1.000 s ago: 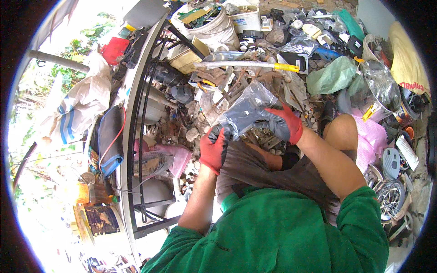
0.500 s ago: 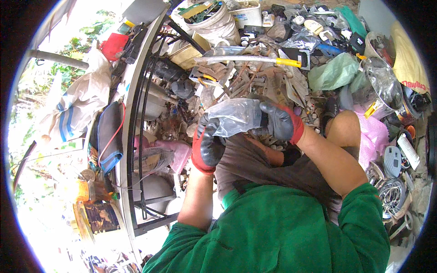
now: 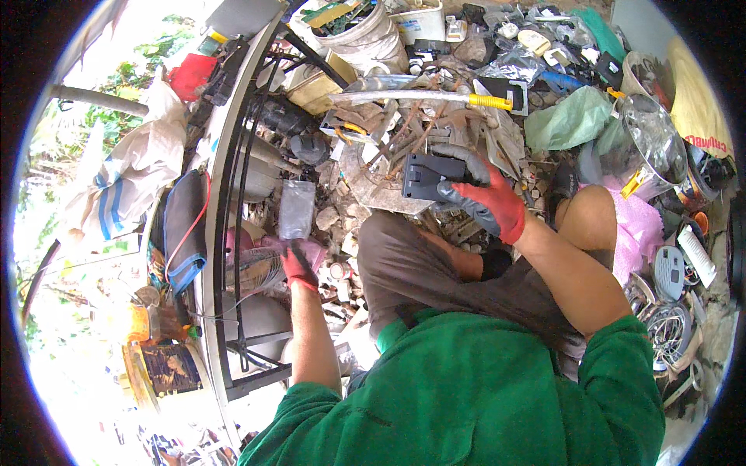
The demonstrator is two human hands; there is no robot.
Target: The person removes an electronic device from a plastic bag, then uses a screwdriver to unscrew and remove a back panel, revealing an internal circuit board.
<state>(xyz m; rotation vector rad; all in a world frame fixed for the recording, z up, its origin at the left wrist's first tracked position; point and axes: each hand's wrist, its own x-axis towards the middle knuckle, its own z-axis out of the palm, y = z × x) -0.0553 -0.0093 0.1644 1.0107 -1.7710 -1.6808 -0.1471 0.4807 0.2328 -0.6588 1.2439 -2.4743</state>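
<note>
My right hand (image 3: pixel 489 198), in a black and red work glove, grips a flat black plastic device (image 3: pixel 431 177) above the scrap heap in front of my knees. Its thumb lies along the near side. Off to the left, my left hand (image 3: pixel 298 268) wears a matching glove, and its fingers are smeared by motion. Right at those fingertips is a clear plastic bag (image 3: pixel 297 210), near the metal frame; I cannot tell whether the hand still touches it.
A long pale tool with a yellow handle (image 3: pixel 489 102) lies across the heap. The black metal frame (image 3: pixel 242 194) rises on my left. Behind are a white bucket (image 3: pixel 365 50) and piled electronic scrap; a green plastic bag (image 3: pixel 571 120) and a clear tub (image 3: pixel 653 144) sit right.
The clear bag has come off the black device and moved left with my left hand. My right hand keeps the device, now uncovered, and has shifted slightly.
</note>
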